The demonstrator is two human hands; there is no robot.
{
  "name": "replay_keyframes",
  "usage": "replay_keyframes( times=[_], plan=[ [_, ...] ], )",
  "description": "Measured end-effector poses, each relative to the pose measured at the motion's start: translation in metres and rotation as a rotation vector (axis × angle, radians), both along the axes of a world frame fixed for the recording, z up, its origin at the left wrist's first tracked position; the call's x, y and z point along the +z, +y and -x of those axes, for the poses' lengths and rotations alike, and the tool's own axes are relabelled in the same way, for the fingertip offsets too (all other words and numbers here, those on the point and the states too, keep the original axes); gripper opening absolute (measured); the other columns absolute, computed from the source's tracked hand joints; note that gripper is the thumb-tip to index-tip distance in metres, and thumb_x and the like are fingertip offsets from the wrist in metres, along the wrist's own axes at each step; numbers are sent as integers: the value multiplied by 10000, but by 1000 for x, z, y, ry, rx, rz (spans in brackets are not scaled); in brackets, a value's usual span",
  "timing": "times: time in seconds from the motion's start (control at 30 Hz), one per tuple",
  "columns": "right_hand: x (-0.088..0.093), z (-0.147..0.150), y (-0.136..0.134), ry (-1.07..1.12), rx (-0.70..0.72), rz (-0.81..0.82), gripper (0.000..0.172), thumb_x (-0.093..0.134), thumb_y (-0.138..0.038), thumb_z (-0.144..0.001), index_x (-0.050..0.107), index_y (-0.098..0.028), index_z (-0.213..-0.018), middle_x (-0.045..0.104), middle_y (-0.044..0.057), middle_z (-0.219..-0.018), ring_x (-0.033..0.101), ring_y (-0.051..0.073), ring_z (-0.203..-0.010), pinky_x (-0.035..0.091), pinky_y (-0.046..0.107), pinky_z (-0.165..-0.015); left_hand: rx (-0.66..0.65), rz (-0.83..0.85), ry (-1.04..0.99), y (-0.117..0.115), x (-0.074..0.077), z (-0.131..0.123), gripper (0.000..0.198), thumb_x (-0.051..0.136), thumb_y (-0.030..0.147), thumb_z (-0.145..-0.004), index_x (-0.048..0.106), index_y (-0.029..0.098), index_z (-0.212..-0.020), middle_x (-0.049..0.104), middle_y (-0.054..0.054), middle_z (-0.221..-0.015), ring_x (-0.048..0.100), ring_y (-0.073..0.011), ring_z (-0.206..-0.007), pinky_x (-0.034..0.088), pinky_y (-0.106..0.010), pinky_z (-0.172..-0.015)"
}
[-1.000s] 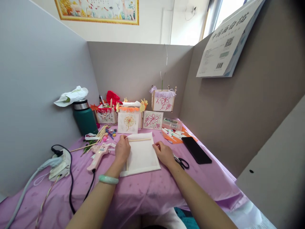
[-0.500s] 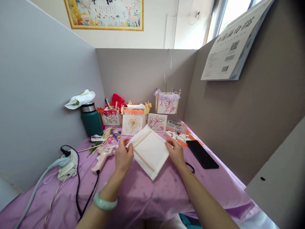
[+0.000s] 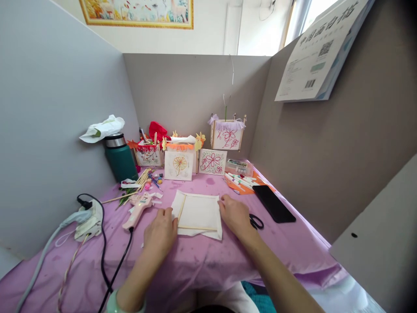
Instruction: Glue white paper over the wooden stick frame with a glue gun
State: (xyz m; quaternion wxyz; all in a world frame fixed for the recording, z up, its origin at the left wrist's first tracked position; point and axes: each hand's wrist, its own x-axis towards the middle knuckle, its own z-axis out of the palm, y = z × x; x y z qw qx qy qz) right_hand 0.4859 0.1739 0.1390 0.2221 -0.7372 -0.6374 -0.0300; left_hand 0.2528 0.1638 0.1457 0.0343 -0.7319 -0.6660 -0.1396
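Observation:
A white cloth square [image 3: 198, 211] lies on the purple tablecloth in front of me, with thin wooden sticks along its left and lower sides. My left hand [image 3: 162, 230] holds its left edge, the fingers pressed together near the lower left corner. At the upper right edge, my right hand [image 3: 236, 214] pinches the cloth. Black-handled scissors [image 3: 256, 221] lie just right of my right hand, partly hidden by it. To the left of my left hand rests a pink glue gun [image 3: 140, 210] with a black cord.
Decorated boxes [image 3: 227, 135] and two drawn panels [image 3: 213, 162] stand at the back. Markers [image 3: 239, 181] and a black phone [image 3: 273, 204] are on the right. A green bottle [image 3: 120, 158], wooden sticks [image 3: 143, 179] and a power strip [image 3: 93, 221] are on the left.
The cloth square has come down from a raised, diagonal position and turned to lie nearly straight on the table, both hands moving with it. More of the scissors shows. The view has tilted down slightly.

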Motion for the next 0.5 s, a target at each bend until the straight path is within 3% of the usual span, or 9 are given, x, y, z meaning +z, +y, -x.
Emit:
replay_keyframes(
  times=[0.07, 0.2, 0.33, 0.43, 0.5],
  plan=[
    [1, 10, -13, 46, 25, 112, 295, 493, -332, -886, 614, -135, -1070, 713, 140, -846, 667, 272, -815, 440, 344, -710, -19, 20, -51, 7, -3, -2, 295, 442, 167, -883, 560, 136, -1151, 612, -138, -1073, 634, -275, -912, 480, -354, -715],
    [3, 15, -17, 390, 110, 114, 371, 589, -294, -799, 580, -141, -1136, 701, 118, -997, 655, 235, -884, 455, 311, -736, -109, -37, -363, 16, -5, -4, 319, 479, 85, -801, 591, 141, -1094, 626, -99, -1034, 638, -198, -846, 486, -320, -786],
    [4, -2, -12, 827, 79, 87, 338, 569, -376, -803, 589, -178, -1076, 712, 80, -867, 638, 184, -590, 426, 273, -472, -129, 60, -674, 12, 4, 2, 274, 479, 215, -804, 593, 164, -1048, 654, -61, -990, 598, -125, -548, 501, -284, -589],
    [-1, -16, -23, 938, 106, 96, 379, 567, -397, -797, 564, -172, -1101, 686, 43, -686, 563, 159, -407, 340, 257, -363, -187, 133, -676, 1, 4, 15, 277, 485, 315, -807, 606, 178, -1016, 664, -43, -931, 563, -118, -466, 499, -295, -546],
    [-7, -20, -37, 883, 121, 98, 411, 574, -398, -790, 546, -166, -1129, 693, 56, -739, 576, 159, -423, 369, 264, -386, -259, 63, -590, -10, -2, 26, 280, 494, 354, -818, 620, 183, -1001, 649, -60, -992, 605, -138, -561, 518, -311, -610]
  ],
)
